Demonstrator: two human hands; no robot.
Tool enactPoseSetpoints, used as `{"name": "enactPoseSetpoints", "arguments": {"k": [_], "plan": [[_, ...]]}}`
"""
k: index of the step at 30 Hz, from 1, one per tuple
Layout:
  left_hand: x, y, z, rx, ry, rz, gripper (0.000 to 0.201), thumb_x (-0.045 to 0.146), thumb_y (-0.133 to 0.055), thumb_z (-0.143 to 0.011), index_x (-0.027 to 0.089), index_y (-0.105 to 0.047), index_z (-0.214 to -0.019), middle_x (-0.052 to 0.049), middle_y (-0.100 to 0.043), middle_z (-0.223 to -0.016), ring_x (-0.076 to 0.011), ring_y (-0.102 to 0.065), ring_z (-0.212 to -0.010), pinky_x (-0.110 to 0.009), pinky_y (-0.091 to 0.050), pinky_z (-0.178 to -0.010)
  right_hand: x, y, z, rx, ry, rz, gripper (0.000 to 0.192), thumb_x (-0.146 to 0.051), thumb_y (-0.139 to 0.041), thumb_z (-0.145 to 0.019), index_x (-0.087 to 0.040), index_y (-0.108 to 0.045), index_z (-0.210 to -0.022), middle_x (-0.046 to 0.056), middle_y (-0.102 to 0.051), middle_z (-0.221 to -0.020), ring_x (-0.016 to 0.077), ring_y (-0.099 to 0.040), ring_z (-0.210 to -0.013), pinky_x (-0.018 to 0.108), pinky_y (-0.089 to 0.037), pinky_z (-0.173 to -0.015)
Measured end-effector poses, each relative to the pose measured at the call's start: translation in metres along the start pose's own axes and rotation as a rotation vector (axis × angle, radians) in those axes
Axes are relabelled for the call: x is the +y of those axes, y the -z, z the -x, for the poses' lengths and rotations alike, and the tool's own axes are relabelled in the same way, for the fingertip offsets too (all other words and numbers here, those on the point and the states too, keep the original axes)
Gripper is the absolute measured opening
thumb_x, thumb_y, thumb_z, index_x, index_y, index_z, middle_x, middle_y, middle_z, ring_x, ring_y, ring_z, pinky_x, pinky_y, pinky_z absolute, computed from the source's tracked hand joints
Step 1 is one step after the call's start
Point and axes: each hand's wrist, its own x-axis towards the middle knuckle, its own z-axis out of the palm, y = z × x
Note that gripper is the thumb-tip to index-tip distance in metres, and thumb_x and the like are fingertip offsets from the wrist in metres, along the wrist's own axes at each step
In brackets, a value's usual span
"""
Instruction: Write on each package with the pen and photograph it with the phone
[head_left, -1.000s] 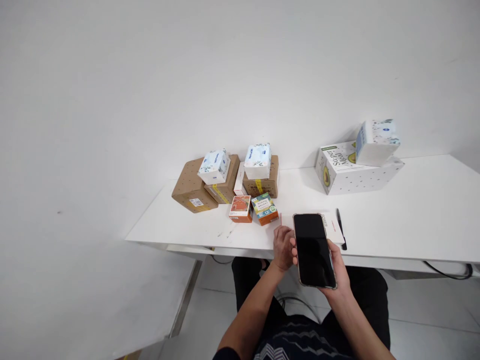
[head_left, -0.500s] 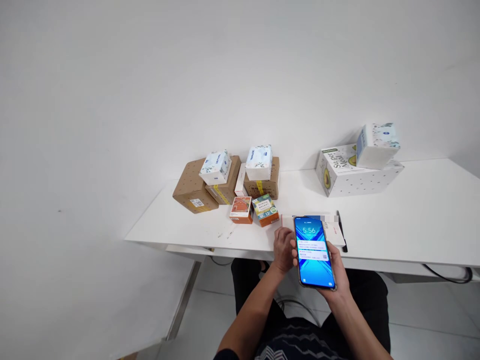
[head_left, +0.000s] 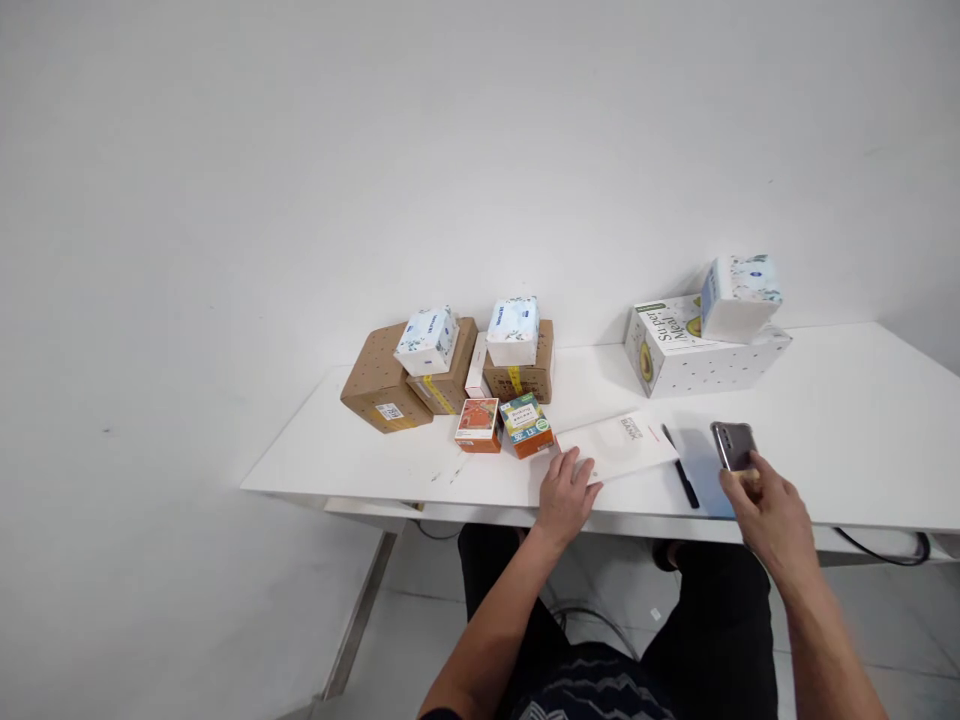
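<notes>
At the left end of the white table (head_left: pixel 862 400) stood a cluster of brown cardboard boxes (head_left: pixel 384 385), two of them topped with tissue packs (head_left: pixel 426 340). Just in front of them sat two small cartons, an orange one (head_left: pixel 478 425) and a green-and-orange one (head_left: pixel 526 425), touching each other. The left hand (head_left: pixel 564 497) lay near the table's front edge with its fingers loosely spread, gripping nothing, the fingertips resting on the near left corner of a white booklet (head_left: pixel 622 445) that lay flat. Just right of the booklet a black pen (head_left: pixel 680 467) lay on the table. Further right, the right hand (head_left: pixel 772 512) grasped a phone (head_left: pixel 733 445) by its lower end, back side up with the camera showing, low over or on the tabletop; whether it touched could not be told. Behind, near the wall, a large white avocado-printed box (head_left: pixel 675 355) carried another tissue pack (head_left: pixel 739 298) on top.
</notes>
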Motion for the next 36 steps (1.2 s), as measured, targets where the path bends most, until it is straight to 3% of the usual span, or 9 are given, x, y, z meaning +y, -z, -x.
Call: {"name": "enactPoseSetpoints", "arguments": {"k": [5, 9, 12, 17, 19, 21, 26, 32, 36], "plan": [[0.005, 0.0, -0.011, -0.031, 0.023, -0.054, 0.034, 0.03, -0.061, -0.084, 0.016, -0.06, -0.115, -0.015, -0.056, -0.116, -0.0286, -0.053, -0.106, -0.046, -0.048, -0.092, 0.034, -0.014, -0.032, 0.158, 0.161, 0.432, 0.061, -0.043, -0.048, -0.078, -0.008, -0.059, -0.127, 0.029, -0.058, -0.115, 0.0473, -0.052, -0.106, 0.059, -0.041, -0.082], [0.001, 0.005, -0.02, -0.152, 0.058, -0.033, 0.046, 0.036, -0.069, -0.074, 0.018, -0.06, -0.116, -0.015, -0.05, -0.12, -0.0396, -0.034, -0.129, -0.054, -0.04, -0.102, 0.033, -0.016, -0.041, 0.122, 0.173, 0.45, 0.056, -0.046, -0.052, -0.077, -0.01, -0.064, -0.119, 0.028, -0.059, -0.113, 0.0482, -0.05, -0.109, 0.059, -0.042, -0.08], [-0.004, 0.009, -0.032, -0.279, 0.056, 0.004, 0.057, 0.041, -0.072, -0.068, 0.022, -0.058, -0.12, -0.014, -0.04, -0.135, -0.0453, -0.018, -0.137, -0.06, -0.032, -0.106, 0.013, -0.019, -0.033, 0.127, 0.26, 0.35, 0.057, -0.052, -0.047, -0.079, -0.008, -0.066, -0.11, 0.029, -0.057, -0.118, 0.0451, -0.049, -0.114, 0.058, -0.041, -0.086], [0.0, 0.01, -0.056, -0.416, 0.117, 0.034, 0.065, 0.038, -0.075, -0.064, 0.031, -0.055, -0.125, -0.014, -0.039, -0.14, -0.0467, -0.039, -0.125, -0.067, -0.03, -0.099, -0.033, -0.038, 0.006, -0.316, 0.247, -0.088, 0.037, -0.057, -0.049, -0.079, -0.024, -0.066, -0.077, 0.009, -0.069, -0.075, 0.0274, -0.063, -0.07, 0.04, -0.048, -0.068], [0.006, 0.009, -0.06, -0.385, 0.192, 0.047, 0.064, 0.042, -0.074, -0.065, 0.031, -0.055, -0.125, -0.016, -0.043, -0.136, -0.0443, -0.047, -0.116, -0.066, -0.033, -0.095, -0.045, -0.046, 0.023, -0.44, 0.157, -0.268, 0.031, -0.056, -0.057, -0.076, -0.026, -0.065, -0.073, 0.004, -0.065, -0.061, 0.0234, -0.059, -0.056, 0.036, -0.046, -0.058], [0.01, 0.009, -0.061, -0.323, 0.323, 0.098, 0.062, 0.048, -0.07, -0.069, 0.029, -0.054, -0.126, -0.016, -0.048, -0.13, -0.041, -0.052, -0.111, -0.062, -0.038, -0.093, -0.054, -0.052, 0.036, -0.509, 0.046, -0.463, 0.031, -0.05, -0.067, -0.071, -0.025, -0.067, -0.088, 0.002, -0.067, -0.064, 0.0194, -0.055, -0.05, 0.032, -0.044, -0.051], [0.01, 0.011, -0.063, -0.186, 0.569, 0.457, 0.051, 0.053, -0.045, -0.089, 0.022, -0.053, -0.128, -0.015, -0.06, -0.12, -0.0307, -0.056, -0.113, -0.046, -0.047, -0.091, -0.078, -0.068, 0.047, -0.51, 0.02, -0.737, 0.08, -0.036, -0.079, -0.06, -0.022, -0.051, -0.133, 0.012, -0.064, -0.119, 0.0172, -0.062, -0.064, 0.032, -0.05, -0.06], [0.002, 0.017, -0.054, -0.109, 0.461, 0.831, 0.05, 0.044, -0.022, -0.099, 0.02, -0.058, -0.124, -0.008, -0.065, -0.122, -0.0187, -0.059, -0.115, -0.036, -0.047, -0.1, -0.104, -0.103, 0.022, -0.373, 0.152, -0.566, 0.078, -0.037, -0.071, -0.066, -0.023, -0.045, -0.138, 0.011, -0.065, -0.117, 0.0227, -0.063, -0.075, 0.04, -0.048, -0.077], [-0.007, 0.012, -0.028, 0.015, 0.519, 0.763, 0.047, 0.042, -0.028, -0.098, 0.017, -0.059, -0.123, -0.011, -0.063, -0.126, -0.0206, -0.057, -0.119, -0.04, -0.043, -0.104, -0.122, -0.122, -0.007, -0.338, 0.26, -0.286, 0.073, -0.042, -0.061, -0.074, -0.016, -0.041, -0.14, 0.014, -0.065, -0.114, 0.0262, -0.063, -0.089, 0.042, -0.044, -0.087]]}}
